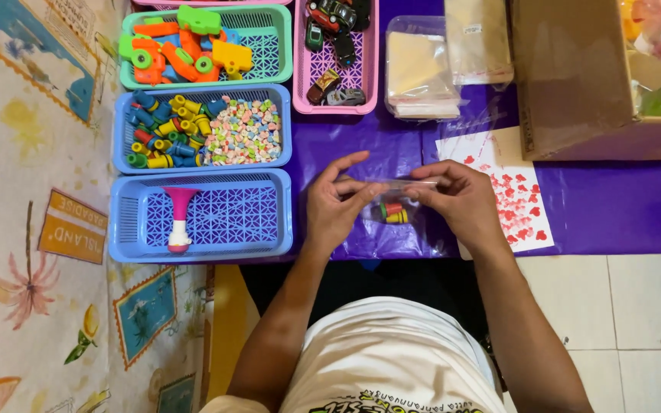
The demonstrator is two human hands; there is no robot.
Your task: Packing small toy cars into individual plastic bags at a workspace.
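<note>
My left hand (336,203) and my right hand (459,200) together hold a small clear plastic bag (396,200) above the purple table cover (613,206). Each hand pinches one end of the bag's top edge. Inside the bag lie a few small coloured toy pieces (393,212), red, green and yellow. The bag hangs between the hands just past the near table edge.
At left stand a blue basket (135,218) with a pink-and-white toy horn (179,218), a blue basket of small coloured pieces (204,128), a green basket of plastic toys (193,44) and a pink basket of toy cars (336,53). Clear bags (421,69), a red-heart sheet (510,191) and a cardboard box (575,76) lie right.
</note>
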